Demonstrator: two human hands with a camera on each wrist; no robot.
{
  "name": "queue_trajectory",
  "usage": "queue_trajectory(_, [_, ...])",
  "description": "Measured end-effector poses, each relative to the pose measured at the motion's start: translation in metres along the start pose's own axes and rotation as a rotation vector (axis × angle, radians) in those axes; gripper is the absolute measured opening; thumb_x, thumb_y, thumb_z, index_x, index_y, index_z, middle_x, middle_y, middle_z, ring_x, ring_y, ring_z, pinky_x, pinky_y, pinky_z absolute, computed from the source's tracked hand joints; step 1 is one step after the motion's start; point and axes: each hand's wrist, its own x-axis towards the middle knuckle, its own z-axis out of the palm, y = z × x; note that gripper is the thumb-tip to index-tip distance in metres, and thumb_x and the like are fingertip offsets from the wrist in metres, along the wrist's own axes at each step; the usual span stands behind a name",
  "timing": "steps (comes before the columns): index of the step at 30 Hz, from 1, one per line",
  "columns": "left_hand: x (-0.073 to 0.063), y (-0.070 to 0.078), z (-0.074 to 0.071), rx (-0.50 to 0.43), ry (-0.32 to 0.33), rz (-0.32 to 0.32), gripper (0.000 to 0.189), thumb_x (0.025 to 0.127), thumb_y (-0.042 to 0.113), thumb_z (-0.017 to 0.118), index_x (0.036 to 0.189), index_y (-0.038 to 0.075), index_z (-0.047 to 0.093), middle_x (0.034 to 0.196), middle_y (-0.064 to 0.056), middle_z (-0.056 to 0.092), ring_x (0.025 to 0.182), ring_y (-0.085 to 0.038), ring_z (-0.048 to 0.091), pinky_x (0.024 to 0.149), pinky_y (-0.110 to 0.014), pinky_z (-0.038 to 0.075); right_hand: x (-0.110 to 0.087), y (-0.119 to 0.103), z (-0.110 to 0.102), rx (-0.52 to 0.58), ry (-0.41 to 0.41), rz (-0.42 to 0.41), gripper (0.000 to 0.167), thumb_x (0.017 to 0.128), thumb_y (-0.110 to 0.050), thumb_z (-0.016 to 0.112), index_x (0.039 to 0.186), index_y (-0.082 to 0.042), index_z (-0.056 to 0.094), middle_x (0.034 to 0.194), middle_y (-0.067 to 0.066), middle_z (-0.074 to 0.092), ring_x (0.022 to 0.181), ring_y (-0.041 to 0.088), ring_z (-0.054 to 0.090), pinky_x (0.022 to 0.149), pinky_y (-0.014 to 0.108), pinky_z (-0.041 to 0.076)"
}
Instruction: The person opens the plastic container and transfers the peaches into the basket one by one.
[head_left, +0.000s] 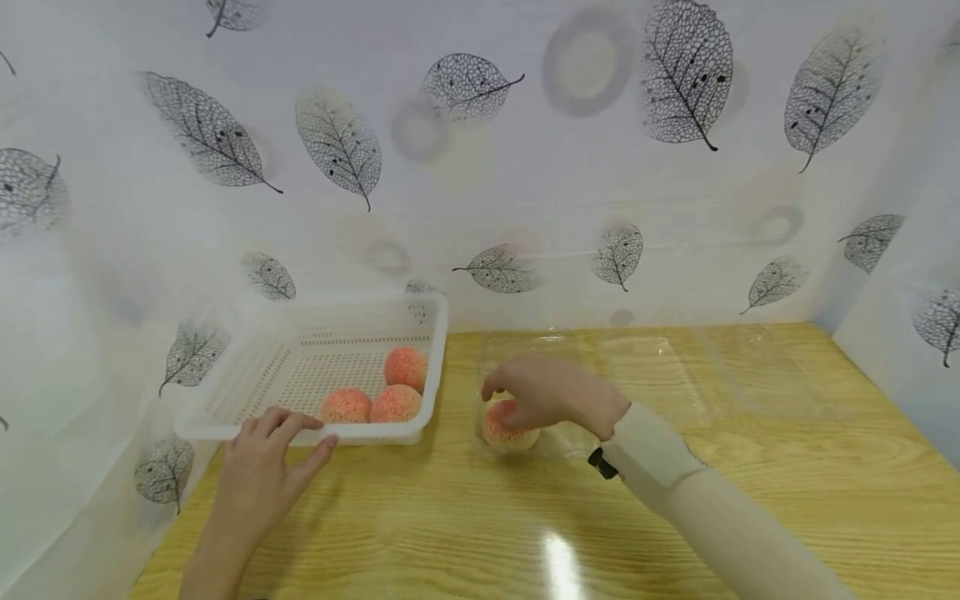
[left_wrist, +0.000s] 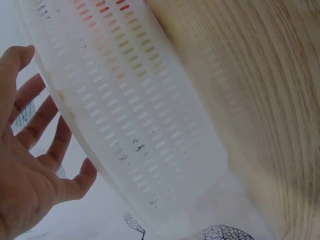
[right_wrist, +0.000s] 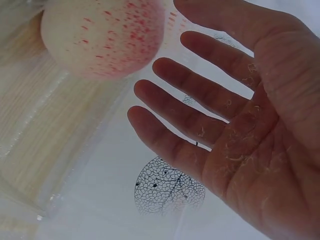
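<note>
My left hand (head_left: 258,471) rests at the front rim of a white perforated plastic basket (head_left: 438,358), fingers loosely bent over the edge and thumb near its outer side. Three pinkish peaches (head_left: 346,406) lie in the basket's right part. Over a clear plastic box (head_left: 577,346), my right hand (head_left: 551,392) hovers with relaxed fingers. Beneath it a single pink-speckled, cream peach (right_wrist: 102,37) sits in the box's front left corner. The right wrist view shows a gap between that peach and the fingertips.
More clear plastic boxes (head_left: 652,375) stand to the right on the wood-grain table (head_left: 420,508); their outlines are faint. A white leaf-printed sheet (head_left: 525,192) hangs behind and at both sides. The basket stands close to the left sheet.
</note>
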Motion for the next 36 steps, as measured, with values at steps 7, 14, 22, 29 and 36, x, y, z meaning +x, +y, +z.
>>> queue_trajectory(7, [0.000, 0.000, 0.000, -0.002, 0.005, 0.005, 0.023, 0.078, 0.026, 0.087, 0.095, 0.016, 0.074, 0.097, -0.007, 0.068, 0.091, -0.038, 0.061, 0.069, -0.061, 0.047, 0.000, 0.008, 0.012, 0.068, 0.009, -0.011, 0.033, 0.081, -0.006, 0.074, 0.113, -0.005, 0.075, 0.097, 0.002, 0.071, 0.084, 0.014, 0.060, 0.079, 0.031, 0.055])
queue_trajectory(14, [0.000, 0.000, 0.000, -0.008, 0.002, 0.004, 0.023, 0.080, 0.027, 0.086, 0.096, 0.016, 0.074, 0.097, -0.006, 0.067, 0.092, -0.038, 0.061, 0.070, -0.059, 0.045, -0.003, 0.015, 0.017, 0.069, 0.026, 0.003, 0.033, 0.078, -0.005, 0.074, 0.112, -0.006, 0.075, 0.094, 0.000, 0.069, 0.081, 0.013, 0.057, 0.078, 0.030, 0.053])
queue_trajectory(22, [0.000, 0.000, 0.000, -0.004, -0.001, -0.005, 0.023, 0.080, 0.027, 0.086, 0.096, 0.016, 0.074, 0.098, -0.007, 0.068, 0.092, -0.037, 0.060, 0.069, -0.058, 0.045, -0.010, 0.023, 0.019, 0.049, 0.032, 0.049, 0.043, 0.078, -0.005, 0.075, 0.120, -0.005, 0.072, 0.109, 0.006, 0.071, 0.098, 0.019, 0.064, 0.093, 0.039, 0.056])
queue_trajectory(29, [0.001, -0.001, 0.001, -0.009, 0.002, -0.001, 0.023, 0.080, 0.026, 0.086, 0.096, 0.016, 0.074, 0.098, -0.007, 0.067, 0.091, -0.036, 0.060, 0.068, -0.058, 0.045, -0.013, 0.026, 0.023, 0.054, 0.021, 0.114, 0.055, 0.076, -0.005, 0.079, 0.129, -0.008, 0.067, 0.116, 0.008, 0.067, 0.097, 0.019, 0.060, 0.087, 0.038, 0.055])
queue_trajectory(36, [0.000, -0.001, 0.001, -0.009, 0.013, 0.011, 0.023, 0.079, 0.025, 0.086, 0.096, 0.015, 0.074, 0.096, -0.006, 0.067, 0.090, -0.037, 0.061, 0.067, -0.059, 0.046, -0.014, 0.030, 0.031, 0.119, 0.034, 0.152, 0.059, 0.075, -0.006, 0.078, 0.132, -0.010, 0.065, 0.115, 0.006, 0.065, 0.096, 0.018, 0.060, 0.083, 0.035, 0.055])
